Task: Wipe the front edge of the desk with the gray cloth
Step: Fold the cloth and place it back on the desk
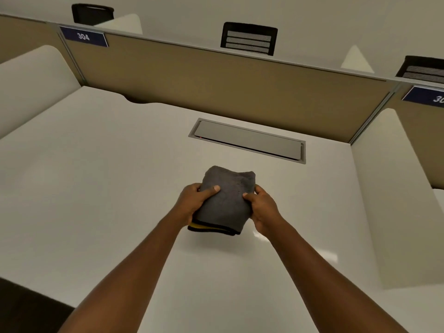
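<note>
While both arms reach forward over the desk (96, 188), we note the following.

Cloth: a folded gray cloth (225, 200) with a yellow and black edge at its near end; we see it gripped between both hands, over the middle of the desk, near the cable hatch (247, 140) and well back from the front edge.

Left hand: our left hand (194, 203) grasps the cloth's left side, thumb on top, fingers curled beneath.

Right hand: our right hand (262, 207) clasps the right side, thumb pressed on top.

Contact: we cannot tell whether the cloth rests on the surface or is lifted slightly.

Background: a tan partition (216, 80) with a blue label (83, 36) reading 304; black chair backs (248, 38) beyond it.
</note>
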